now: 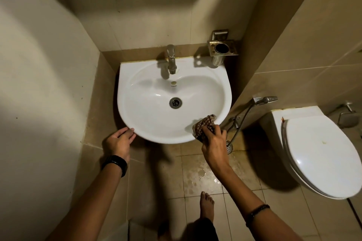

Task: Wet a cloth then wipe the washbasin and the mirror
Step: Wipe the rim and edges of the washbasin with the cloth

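A white washbasin [148,123] hangs on the tiled wall, with a metal tap [171,58] at its back and a drain [175,102] in the bowl. My right hand [213,145] grips a brown checked cloth [203,125] and presses it on the basin's front right rim. My left hand [119,143] rests with spread fingers against the front left rim, holding nothing. No water runs from the tap. The mirror is out of view.
A metal cup holder [222,48] is fixed to the wall right of the tap. A spray hose [264,100] hangs beside the basin. A closed white toilet [319,152] stands at the right. The floor tiles [199,174] below look wet; my bare foot [206,205] stands there.
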